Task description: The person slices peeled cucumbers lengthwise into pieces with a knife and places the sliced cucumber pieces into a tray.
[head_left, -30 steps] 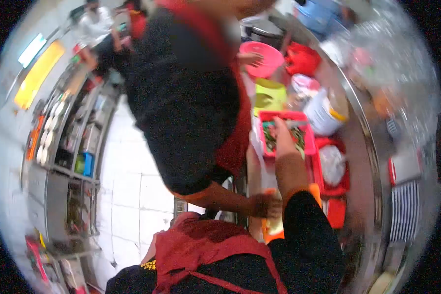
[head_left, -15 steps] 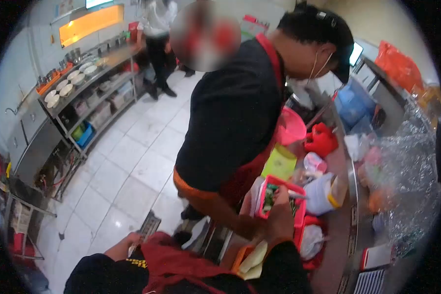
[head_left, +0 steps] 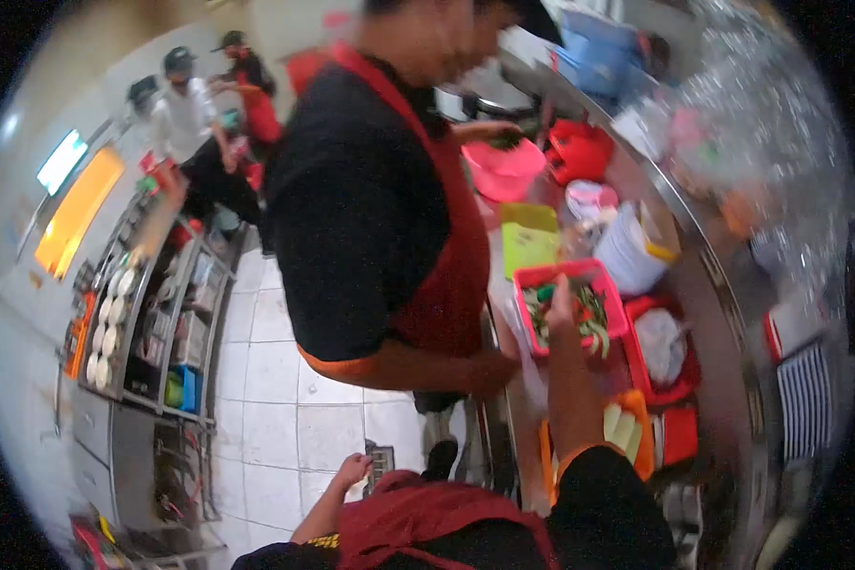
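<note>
My right hand [head_left: 561,302] reaches into a pink basket [head_left: 621,328] of cut green vegetables [head_left: 596,309] with some red bits. Its fingers look closed, beside something small and green; blur hides what they hold. Low on the left, away from the counter, my left hand [head_left: 353,470] is curled by my red apron [head_left: 427,522], with a small pale thing showing under it that I cannot make out. Under my right forearm, an orange tray [head_left: 642,418] carries pale, long pieces [head_left: 622,430].
A co-worker [head_left: 370,209] stands close on the left, one hand [head_left: 489,133] over a pink bowl [head_left: 505,171] with greens. A yellow-green board [head_left: 529,237], white tub [head_left: 627,256] and red tray [head_left: 689,375] crowd the counter. Other people [head_left: 195,123] stand by shelves [head_left: 180,323].
My view has swung, bringing the basket fully into sight. My right hand stays at the basket. The co-worker's far hand now shows over the pink bowl.
</note>
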A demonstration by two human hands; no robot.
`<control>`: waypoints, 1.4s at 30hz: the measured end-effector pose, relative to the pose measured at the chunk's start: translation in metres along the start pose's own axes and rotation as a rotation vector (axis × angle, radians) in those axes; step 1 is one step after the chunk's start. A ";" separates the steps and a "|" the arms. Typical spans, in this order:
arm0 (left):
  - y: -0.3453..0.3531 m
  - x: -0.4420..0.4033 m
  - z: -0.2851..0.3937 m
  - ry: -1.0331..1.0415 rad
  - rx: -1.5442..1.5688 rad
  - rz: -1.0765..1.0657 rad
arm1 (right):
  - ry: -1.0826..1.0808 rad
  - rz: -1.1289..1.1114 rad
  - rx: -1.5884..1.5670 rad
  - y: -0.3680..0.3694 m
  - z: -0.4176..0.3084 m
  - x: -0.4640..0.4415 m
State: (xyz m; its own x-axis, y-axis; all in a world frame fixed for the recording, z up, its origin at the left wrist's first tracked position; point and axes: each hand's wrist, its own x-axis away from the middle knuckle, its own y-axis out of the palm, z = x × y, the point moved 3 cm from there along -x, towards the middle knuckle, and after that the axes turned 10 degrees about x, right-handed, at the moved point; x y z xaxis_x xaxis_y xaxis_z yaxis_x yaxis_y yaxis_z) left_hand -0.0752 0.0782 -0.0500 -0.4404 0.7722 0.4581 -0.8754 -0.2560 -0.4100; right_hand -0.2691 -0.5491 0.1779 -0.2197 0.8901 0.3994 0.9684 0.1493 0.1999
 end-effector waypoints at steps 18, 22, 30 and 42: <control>0.179 0.001 0.444 0.637 -0.038 -0.504 | -0.122 0.082 0.668 -0.291 -0.054 0.472; 0.229 -0.040 0.465 0.844 -0.160 -0.092 | -0.553 0.424 1.097 -0.304 -0.017 0.498; 0.257 -0.059 0.477 0.669 -0.110 -0.177 | -0.250 0.423 0.716 -0.303 0.022 0.528; 0.232 0.005 0.515 0.223 0.868 -0.431 | -0.346 0.396 0.685 -0.260 0.048 0.507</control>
State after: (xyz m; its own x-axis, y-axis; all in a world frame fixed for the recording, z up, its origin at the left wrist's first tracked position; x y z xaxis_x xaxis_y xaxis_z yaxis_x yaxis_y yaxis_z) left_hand -0.3829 -0.2771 0.2631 -0.0809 0.9681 0.2370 -0.8337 -0.1961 0.5163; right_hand -0.6268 -0.1159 0.2852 0.0902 0.9959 0.0085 0.8483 -0.0723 -0.5245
